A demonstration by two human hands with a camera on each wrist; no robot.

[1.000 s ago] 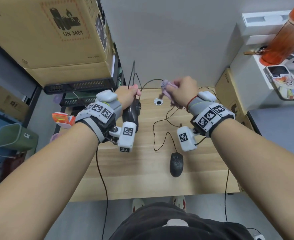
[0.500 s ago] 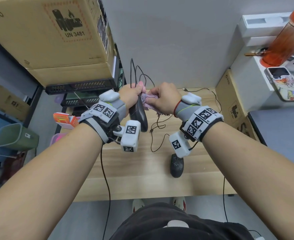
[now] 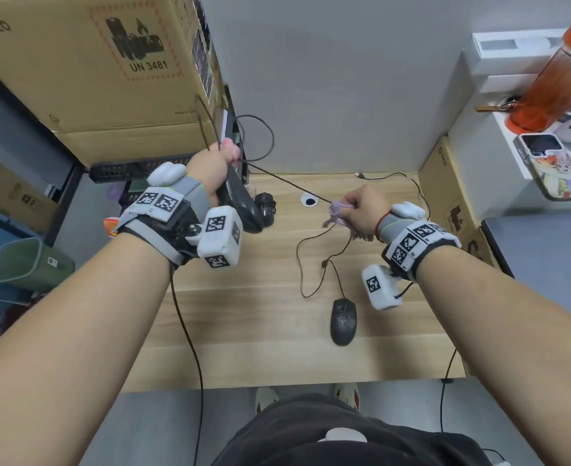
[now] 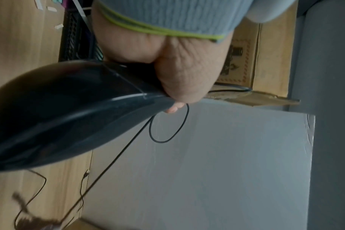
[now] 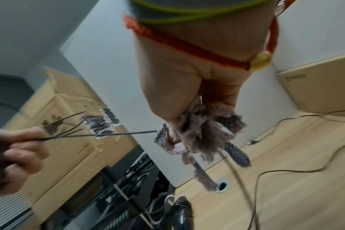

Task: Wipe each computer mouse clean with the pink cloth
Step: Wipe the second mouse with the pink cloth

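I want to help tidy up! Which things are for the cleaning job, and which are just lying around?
For the job: pink cloth, black mouse in the left hand, its cable, black mouse on the desk.

Lying about: cardboard box, orange bottle, phone, green bin.

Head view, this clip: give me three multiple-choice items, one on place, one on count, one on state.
1. Where is the second mouse?
A. on the wooden desk
B. on the cardboard box
C. in the bin

2. How many black mice show?
A. one
B. two
C. four

3. What is the pink cloth pinching?
A. the cable
B. the bottle
C. nothing

Key: 1 A, it lies flat on the desk near the right wrist; 2 B, one held mouse in the left hand, one on the desk; 3 A, the right hand has its grip on the cloth around the taut cable.
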